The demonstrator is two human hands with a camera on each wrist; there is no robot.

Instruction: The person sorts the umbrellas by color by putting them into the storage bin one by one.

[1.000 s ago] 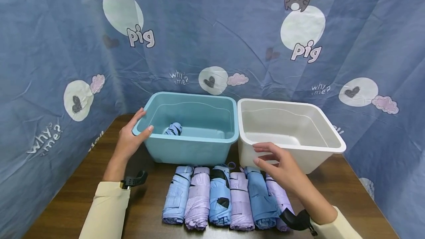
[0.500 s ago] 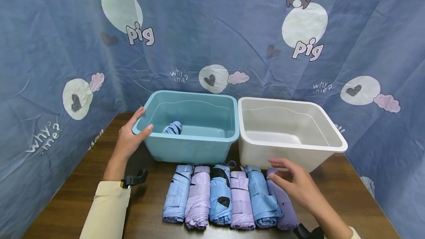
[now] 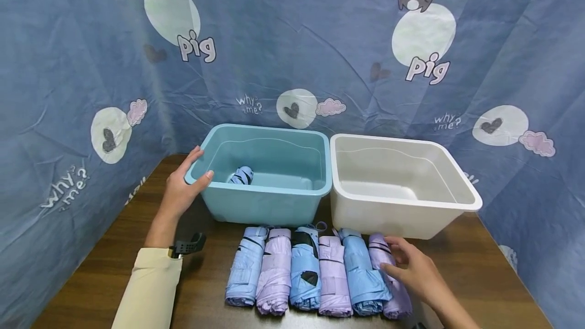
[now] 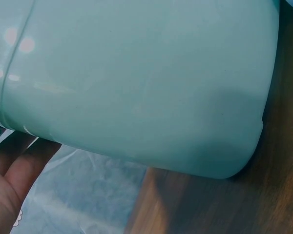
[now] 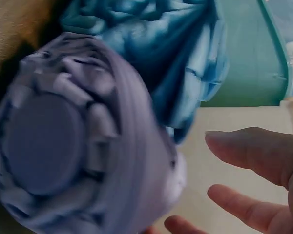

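Observation:
My left hand (image 3: 181,193) holds the left corner of the teal bin (image 3: 265,207), its thumb over the front rim. One rolled blue umbrella (image 3: 242,175) lies inside that bin. My right hand (image 3: 418,271) hovers at the purple folded umbrella (image 3: 396,293) on the right end of the row, thumb above it and fingers at its right side. In the right wrist view, thumb and fingers are spread, and the rolled purple umbrella (image 5: 132,146) looks mostly apart from them; a lower finger is partly hidden behind it. Beside it lies a blue folded umbrella (image 3: 363,278).
A white bin (image 3: 407,212) stands right of the teal one. In front lie more folded umbrellas: lilac (image 3: 333,278), blue with black patches (image 3: 305,273), lilac (image 3: 274,273) and light blue (image 3: 247,268), on the wooden table (image 3: 484,268). A patterned curtain (image 3: 256,39) hangs behind.
My right hand has moved from in front of the white bin, down and to the right, to the rightmost purple umbrella. My left hand has stayed on the teal bin.

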